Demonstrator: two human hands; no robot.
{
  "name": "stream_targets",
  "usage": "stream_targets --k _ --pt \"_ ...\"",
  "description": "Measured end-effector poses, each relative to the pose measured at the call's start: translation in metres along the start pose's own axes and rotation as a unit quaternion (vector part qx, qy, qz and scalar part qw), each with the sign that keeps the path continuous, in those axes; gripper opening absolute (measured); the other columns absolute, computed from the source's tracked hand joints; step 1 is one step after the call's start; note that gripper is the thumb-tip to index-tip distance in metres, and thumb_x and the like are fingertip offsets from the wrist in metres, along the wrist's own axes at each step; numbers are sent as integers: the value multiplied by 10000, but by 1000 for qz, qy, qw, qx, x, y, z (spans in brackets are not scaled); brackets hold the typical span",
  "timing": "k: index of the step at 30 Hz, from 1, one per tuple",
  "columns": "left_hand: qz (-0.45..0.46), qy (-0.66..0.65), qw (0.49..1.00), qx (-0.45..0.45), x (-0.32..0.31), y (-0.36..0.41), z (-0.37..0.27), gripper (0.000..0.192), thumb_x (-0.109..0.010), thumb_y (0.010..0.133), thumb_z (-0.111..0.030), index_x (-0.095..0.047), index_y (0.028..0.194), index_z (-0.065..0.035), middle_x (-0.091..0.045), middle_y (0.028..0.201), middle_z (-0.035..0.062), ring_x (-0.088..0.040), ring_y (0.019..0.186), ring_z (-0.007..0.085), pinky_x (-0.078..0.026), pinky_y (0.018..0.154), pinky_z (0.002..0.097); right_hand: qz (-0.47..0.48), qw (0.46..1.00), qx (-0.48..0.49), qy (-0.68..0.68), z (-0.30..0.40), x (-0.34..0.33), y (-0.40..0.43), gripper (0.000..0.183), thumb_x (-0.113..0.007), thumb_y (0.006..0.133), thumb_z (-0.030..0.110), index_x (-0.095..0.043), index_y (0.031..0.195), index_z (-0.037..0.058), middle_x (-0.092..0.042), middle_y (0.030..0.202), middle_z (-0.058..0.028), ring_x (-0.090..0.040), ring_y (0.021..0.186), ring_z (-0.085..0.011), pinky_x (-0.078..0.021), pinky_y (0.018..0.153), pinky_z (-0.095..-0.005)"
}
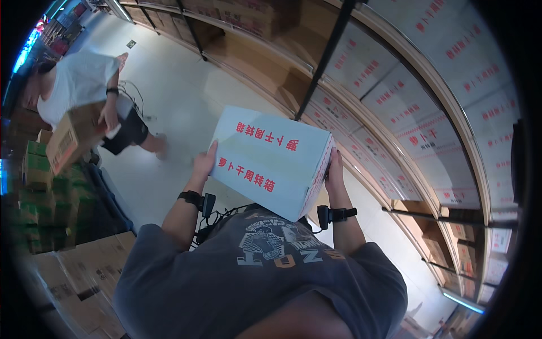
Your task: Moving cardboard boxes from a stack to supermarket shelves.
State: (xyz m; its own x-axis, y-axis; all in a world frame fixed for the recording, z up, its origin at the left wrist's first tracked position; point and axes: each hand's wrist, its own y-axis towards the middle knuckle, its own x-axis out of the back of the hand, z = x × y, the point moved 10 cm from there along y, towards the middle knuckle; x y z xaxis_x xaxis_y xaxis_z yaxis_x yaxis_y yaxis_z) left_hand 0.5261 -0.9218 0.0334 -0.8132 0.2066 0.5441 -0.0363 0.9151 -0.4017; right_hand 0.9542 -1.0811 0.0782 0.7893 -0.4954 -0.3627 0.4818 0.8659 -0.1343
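Note:
A white cardboard box (266,156) with red writing on its top and a red wavy line along one side is held in front of my chest, tilted in the view. My left hand (206,160) grips its left side, the thumb lying along the edge. On the opposite end, my right hand (334,171) presses against the printed side wall. Both palms face inward, and the fingers under the box are hidden. Each wrist wears a black strap with a small device.
Shelving (423,186) stacked with similar white boxes runs along the right. At the left, another person (80,84) carries a brown cardboard box (76,133). Green-and-brown cartons (36,165) and wrapped brown cartons (91,271) stand on the left. Cables hang near my waist.

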Motion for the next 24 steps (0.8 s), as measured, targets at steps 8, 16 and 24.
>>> stream_targets --k 8,16,24 --pt "-82 15 996 15 39 165 -77 843 -455 795 -689 -637 980 113 -643 943 280 -627 951 348 -457 843 396 -9 1000 7 -12 -13 -76 184 656 -519 930 349 -221 1395 -5 -426 1327 -156 -424 1209 -218 -348 1014 -330" --pt "-58 -3 998 -2 62 316 -115 813 -430 809 -677 -648 955 93 -643 920 285 -620 963 368 -449 857 406 -6 994 -78 -80 -48 -140 304 670 -406 942 475 -179 1427 73 -324 1422 -110 -289 1317 -245 -241 1078 -399" --pt "10 85 996 2 60 499 -148 777 -435 808 -663 -660 932 70 -631 922 299 -608 954 405 -448 861 423 -40 991 -116 -46 -122 -194 413 660 -357 933 543 -224 1411 107 -349 1407 -99 -315 1298 -244 -274 1043 -438"
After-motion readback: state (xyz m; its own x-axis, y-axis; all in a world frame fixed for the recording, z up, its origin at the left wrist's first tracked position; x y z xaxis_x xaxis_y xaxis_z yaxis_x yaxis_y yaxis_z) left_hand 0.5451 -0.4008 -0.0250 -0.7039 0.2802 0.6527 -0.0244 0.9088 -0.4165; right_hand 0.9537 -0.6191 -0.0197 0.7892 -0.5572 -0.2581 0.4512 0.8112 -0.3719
